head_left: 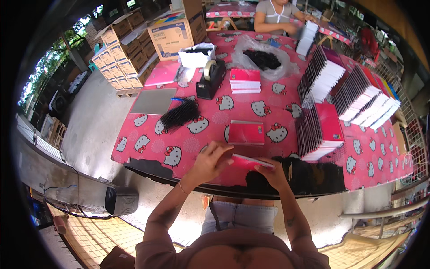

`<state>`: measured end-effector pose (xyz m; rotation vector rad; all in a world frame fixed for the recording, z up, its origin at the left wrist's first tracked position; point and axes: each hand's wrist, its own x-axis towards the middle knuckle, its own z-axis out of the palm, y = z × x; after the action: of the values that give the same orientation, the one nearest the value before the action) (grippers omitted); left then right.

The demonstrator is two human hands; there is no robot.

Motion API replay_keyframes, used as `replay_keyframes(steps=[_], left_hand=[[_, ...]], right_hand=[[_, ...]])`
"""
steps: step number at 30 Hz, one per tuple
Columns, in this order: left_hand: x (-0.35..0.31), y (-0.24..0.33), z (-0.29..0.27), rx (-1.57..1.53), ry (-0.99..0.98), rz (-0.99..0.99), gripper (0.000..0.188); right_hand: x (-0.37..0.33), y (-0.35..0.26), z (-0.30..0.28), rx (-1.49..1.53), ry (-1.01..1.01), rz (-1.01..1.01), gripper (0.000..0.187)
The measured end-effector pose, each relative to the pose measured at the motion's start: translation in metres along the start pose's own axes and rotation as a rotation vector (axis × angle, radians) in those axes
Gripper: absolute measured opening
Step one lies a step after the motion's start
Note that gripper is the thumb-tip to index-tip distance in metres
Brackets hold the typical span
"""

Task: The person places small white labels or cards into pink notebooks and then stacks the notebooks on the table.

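A thin pink notebook [251,162] is held edge-up over the near edge of the table, gripped at its right end by my right hand [272,174]. At its left end, my left hand [211,161] has bent fingers apart, with nothing I can make out between them. Just beyond lies a small stack of pink notebooks [246,133]. Farther back is another small stack of pink notebooks [245,80]. A pile of black spiral binding coils [180,114] rests to the left, with a blue pen [179,99] by it.
Tall stacks of spiral-bound notebooks [319,130] stand on the right. A black tape dispenser [210,80], a grey board [153,101] and a plastic bag of black coils [264,59] are farther back. Cartons [171,39] stand at the far left. Across the table, a person [278,18] handles notebooks.
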<state>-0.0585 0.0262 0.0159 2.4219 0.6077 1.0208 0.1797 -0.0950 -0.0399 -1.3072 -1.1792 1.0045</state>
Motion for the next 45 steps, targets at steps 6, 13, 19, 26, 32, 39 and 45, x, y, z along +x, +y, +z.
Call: replay_keyframes(steps=[6, 13, 19, 26, 32, 39, 45], left_hand=[[0.011, 0.007, 0.001, 0.086, -0.126, 0.071, 0.025], [0.013, -0.003, 0.009, 0.295, -0.264, 0.082, 0.045], [-0.035, 0.031, 0.054, 0.564, -0.147, 0.048, 0.077], [-0.007, 0.033, 0.04, 0.677, -0.166, 0.082, 0.088], [0.029, 0.045, 0.026, 0.861, -0.091, 0.074, 0.085], [0.024, 0.047, 0.026, 0.765, -0.129, 0.189, 0.083], [-0.022, 0.044, 0.052, 0.637, -0.195, 0.33, 0.084]], right_hand=[[-0.008, -0.004, -0.004, -0.071, 0.019, -0.027, 0.027], [-0.011, -0.005, 0.009, -0.028, 0.09, -0.026, 0.029], [-0.015, -0.021, 0.015, 0.055, 0.25, 0.029, 0.028], [-0.02, -0.037, 0.013, 0.05, 0.18, 0.041, 0.029], [-0.018, -0.026, 0.01, 0.047, 0.127, 0.06, 0.03], [-0.021, -0.023, 0.017, -0.014, 0.073, 0.039, 0.031], [-0.02, -0.026, 0.016, 0.078, 0.088, -0.066, 0.029]])
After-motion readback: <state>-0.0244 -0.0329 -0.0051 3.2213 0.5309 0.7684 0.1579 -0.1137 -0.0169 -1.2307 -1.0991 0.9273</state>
